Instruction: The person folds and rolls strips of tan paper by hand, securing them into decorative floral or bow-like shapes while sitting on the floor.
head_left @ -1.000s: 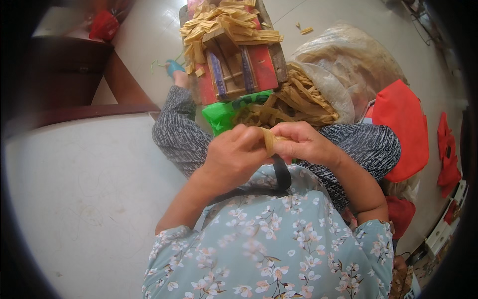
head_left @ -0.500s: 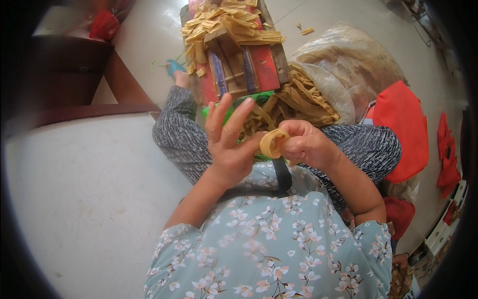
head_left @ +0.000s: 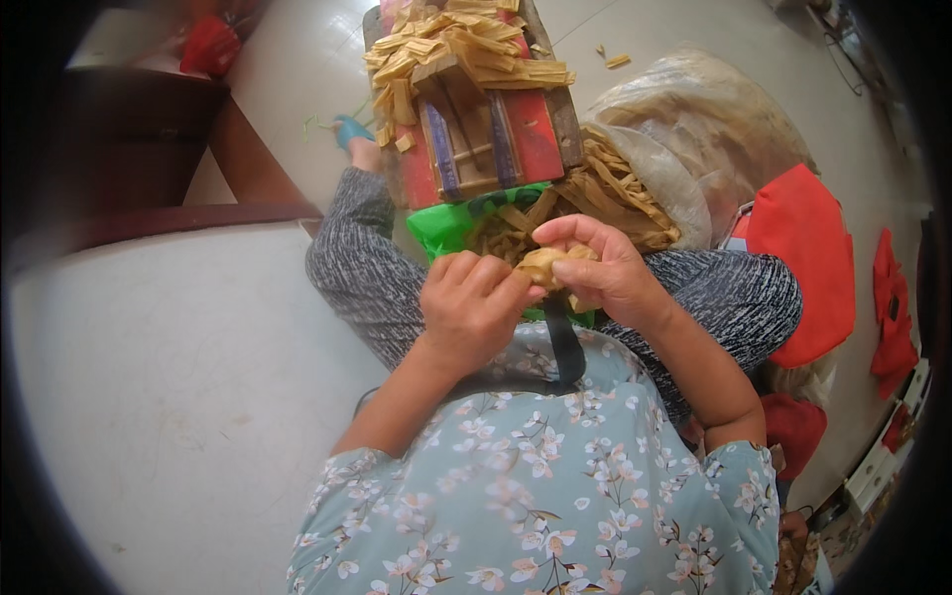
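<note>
A tan, folded strip of dried, leaf-like material (head_left: 541,264) is held between my two hands above my lap. My right hand (head_left: 613,276) pinches it with the thumb on top and the fingers curved behind. My left hand (head_left: 470,305) is closed, its fingers curled and the fingertips gripping the strip's left side. Just beyond my hands stands a low wooden bench with a red top (head_left: 531,124), fitted with an upright wooden block (head_left: 448,84) and blue-purple bars. Flat tan pieces (head_left: 476,45) lie heaped on its far part.
Long brown strips (head_left: 620,188) spill from a large translucent plastic sack (head_left: 709,109) at the right. A green plastic bag (head_left: 441,228) lies beneath the bench's near edge. Further right is a red bag (head_left: 803,263). A white surface (head_left: 178,397) fills the left side.
The looped strip is now squeezed into a compact fold. My left hand's spread fingers have curled down onto it, and my right hand's fingers have shifted over its top.
</note>
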Tool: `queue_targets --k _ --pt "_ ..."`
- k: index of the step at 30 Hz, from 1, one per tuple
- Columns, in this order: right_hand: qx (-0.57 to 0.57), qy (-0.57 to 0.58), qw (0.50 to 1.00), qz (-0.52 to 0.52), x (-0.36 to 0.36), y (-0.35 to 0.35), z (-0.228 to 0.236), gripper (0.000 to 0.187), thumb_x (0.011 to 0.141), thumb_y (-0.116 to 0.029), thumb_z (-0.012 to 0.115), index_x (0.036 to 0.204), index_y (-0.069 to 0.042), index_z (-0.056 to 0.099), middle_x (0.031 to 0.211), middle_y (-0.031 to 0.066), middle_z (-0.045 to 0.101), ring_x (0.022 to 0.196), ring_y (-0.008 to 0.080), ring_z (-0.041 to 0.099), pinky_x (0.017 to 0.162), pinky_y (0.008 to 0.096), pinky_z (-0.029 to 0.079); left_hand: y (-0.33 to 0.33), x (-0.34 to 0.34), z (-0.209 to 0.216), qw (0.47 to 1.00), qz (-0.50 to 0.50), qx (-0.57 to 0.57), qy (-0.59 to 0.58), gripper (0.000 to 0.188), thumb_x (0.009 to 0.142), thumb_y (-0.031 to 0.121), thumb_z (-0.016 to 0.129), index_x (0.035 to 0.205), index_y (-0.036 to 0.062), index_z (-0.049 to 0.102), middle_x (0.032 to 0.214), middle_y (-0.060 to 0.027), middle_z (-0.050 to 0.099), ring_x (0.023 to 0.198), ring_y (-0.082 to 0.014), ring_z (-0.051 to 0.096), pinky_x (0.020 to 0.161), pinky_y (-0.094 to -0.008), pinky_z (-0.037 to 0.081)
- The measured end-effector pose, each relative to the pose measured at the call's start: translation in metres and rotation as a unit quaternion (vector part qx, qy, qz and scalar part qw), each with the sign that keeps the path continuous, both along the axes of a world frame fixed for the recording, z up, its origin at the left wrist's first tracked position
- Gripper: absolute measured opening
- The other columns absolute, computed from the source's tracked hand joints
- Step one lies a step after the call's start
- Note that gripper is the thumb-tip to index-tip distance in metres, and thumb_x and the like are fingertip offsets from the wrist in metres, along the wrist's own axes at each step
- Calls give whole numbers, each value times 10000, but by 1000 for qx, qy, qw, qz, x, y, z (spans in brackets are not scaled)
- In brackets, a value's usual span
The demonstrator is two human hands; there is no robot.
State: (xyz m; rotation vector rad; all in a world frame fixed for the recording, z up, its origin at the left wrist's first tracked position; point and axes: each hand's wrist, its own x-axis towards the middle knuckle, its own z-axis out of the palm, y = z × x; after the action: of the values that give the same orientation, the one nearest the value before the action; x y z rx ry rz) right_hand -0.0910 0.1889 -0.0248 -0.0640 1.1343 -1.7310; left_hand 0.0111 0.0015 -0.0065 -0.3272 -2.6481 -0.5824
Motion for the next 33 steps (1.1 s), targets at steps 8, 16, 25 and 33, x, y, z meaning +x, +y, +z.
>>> queue_targets --k 8,16,25,33 --pt "43 281 959 -24 10 -6 -22 334 945 -113 633 1264 -22 590 973 8 653 735 82 599 654 234 496 -1 2 -15 787 65 519 -327 130 872 113 724 925 -4 706 718 -16 648 588 -74 543 514 -246 426" --pt "113 336 932 79 -8 19 8 243 946 -141 649 1158 -22 665 777 89 679 674 107 602 663 285 494 -24 -2 -15 599 147 733 -287 86 875 75 670 901 8 623 647 -11 552 504 -85 469 568 -247 459" --pt "184 701 684 85 5 26 -1 97 876 -190 658 839 -105 629 673 94 615 628 294 643 568 414 499 -34 3 -25 739 182 591 -267 127 966 100 615 981 -18 658 732 -32 633 631 -123 603 685 -274 518" --pt "123 737 650 137 12 11 3 94 849 -168 612 791 -102 579 635 70 596 599 296 634 530 423 486 -16 -5 -14 983 -132 -67 -109 192 789 152 690 968 100 649 957 -41 651 929 -240 633 970 -450 488"
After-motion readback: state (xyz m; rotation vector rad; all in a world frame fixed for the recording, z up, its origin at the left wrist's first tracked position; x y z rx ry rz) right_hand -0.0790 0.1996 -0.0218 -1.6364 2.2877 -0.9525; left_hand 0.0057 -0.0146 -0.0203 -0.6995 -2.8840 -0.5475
